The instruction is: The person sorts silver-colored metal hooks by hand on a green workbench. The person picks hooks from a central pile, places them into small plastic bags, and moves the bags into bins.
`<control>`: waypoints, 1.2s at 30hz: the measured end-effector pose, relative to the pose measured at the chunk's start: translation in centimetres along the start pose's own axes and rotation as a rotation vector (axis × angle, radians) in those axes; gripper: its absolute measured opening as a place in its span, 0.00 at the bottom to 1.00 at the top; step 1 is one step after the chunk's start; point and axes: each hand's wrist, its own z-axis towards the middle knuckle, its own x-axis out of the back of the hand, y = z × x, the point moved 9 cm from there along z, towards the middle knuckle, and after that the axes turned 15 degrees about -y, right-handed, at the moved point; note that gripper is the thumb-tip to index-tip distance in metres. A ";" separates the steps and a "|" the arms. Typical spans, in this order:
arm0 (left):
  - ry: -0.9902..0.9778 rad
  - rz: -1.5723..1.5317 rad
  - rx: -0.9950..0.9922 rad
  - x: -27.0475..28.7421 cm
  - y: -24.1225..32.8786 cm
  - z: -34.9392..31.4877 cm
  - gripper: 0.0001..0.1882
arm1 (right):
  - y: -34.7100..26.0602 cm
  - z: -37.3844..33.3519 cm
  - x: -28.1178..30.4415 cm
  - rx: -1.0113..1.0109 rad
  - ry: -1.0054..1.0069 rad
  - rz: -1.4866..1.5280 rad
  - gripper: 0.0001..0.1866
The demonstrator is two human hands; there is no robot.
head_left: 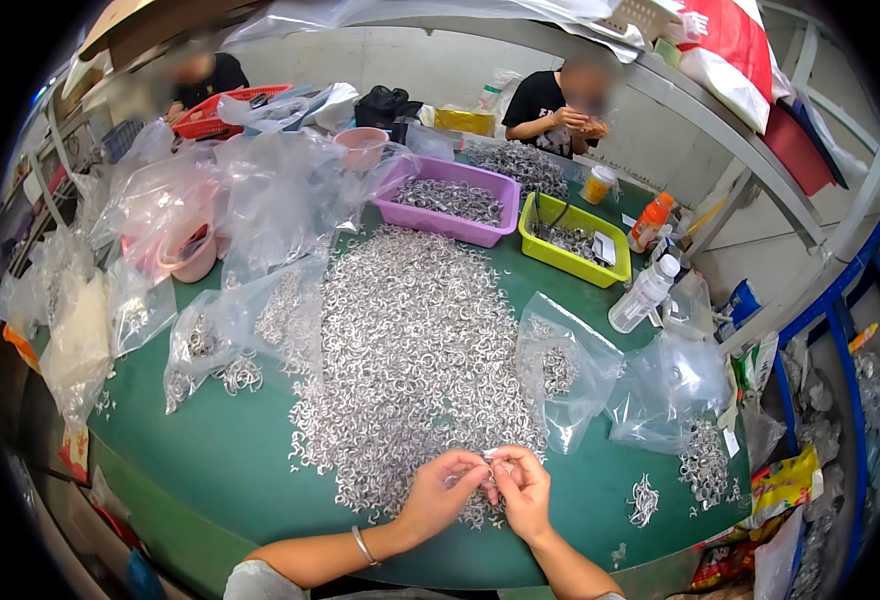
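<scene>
Left hand (pixel 447 492) and right hand (pixel 522 490) together pinch one small metal ring (pixel 488 455) (best held steady, fingertips close) above the ring pile (pixel 410 350) on the green surface (pixel 220 440).

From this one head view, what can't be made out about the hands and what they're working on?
- Small metal piece: pinched between the left hand and right hand; fingertips cover most of it, too small to tell its shape.
- Metal ring pile: single pieces too small to tell apart.
- Clear bags: crumpled plastic blurs their contents.
- Yellow tray: contents too small.
- Forearms: cut off by the lower edge.
</scene>
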 end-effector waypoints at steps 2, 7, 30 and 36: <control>0.008 0.077 0.042 -0.1 -0.3 0.8 0.05 | 0.5 0.1 1.0 -0.027 -0.002 0.034 0.09; 0.081 0.143 -0.098 0.8 -1.8 0.5 0.05 | 0.5 0.0 1.1 -0.026 -0.006 0.037 0.13; 0.066 0.507 -0.248 0.6 0.4 -0.1 0.09 | 1.3 -0.3 0.6 -0.169 -0.155 0.097 0.14; -0.042 0.471 -0.234 -0.1 -0.3 -0.5 0.07 | 0.6 -0.3 0.7 -0.001 -0.107 0.106 0.11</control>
